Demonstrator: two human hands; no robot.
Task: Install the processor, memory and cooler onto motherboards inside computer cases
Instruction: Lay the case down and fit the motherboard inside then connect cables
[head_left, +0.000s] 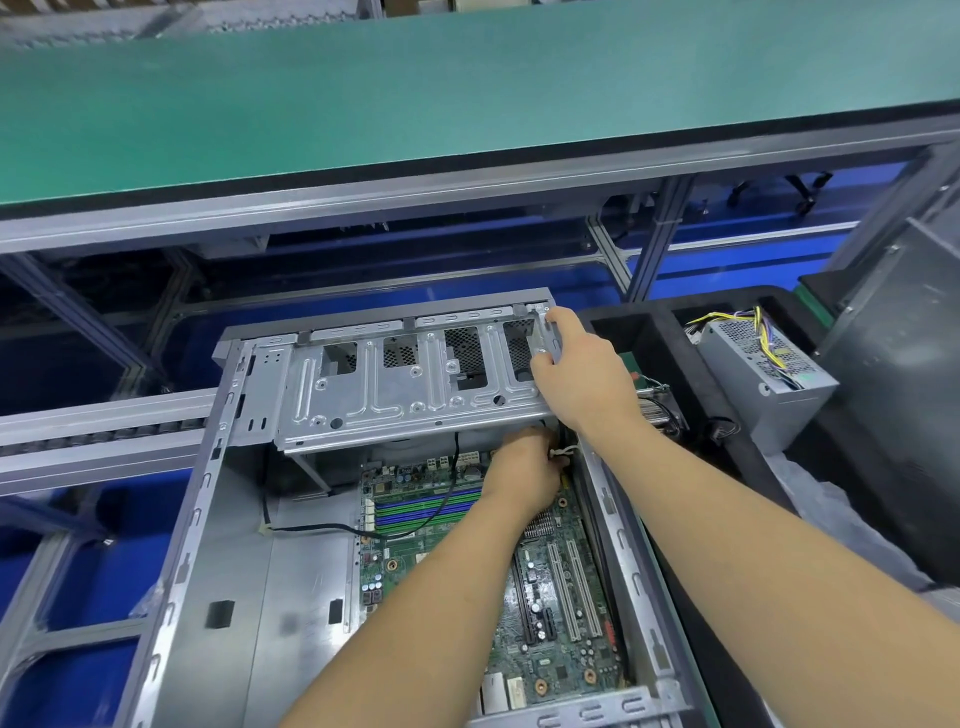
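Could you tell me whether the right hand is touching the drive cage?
Touching. The head view shows the right hand gripping the far right end of the drive cage, fingers wrapped over its edge.

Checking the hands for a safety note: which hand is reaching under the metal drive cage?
The left hand: it reaches beneath the drive cage, while the right hand grips the cage's right end from above.

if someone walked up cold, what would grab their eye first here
Most likely the open computer case at centre, with the green motherboard lying in its floor. Next, the two bare arms reaching in: the right hand grips the far right end of the metal drive cage, while the left hand works just under it by a white cable tie. Behind runs a long green bench top.
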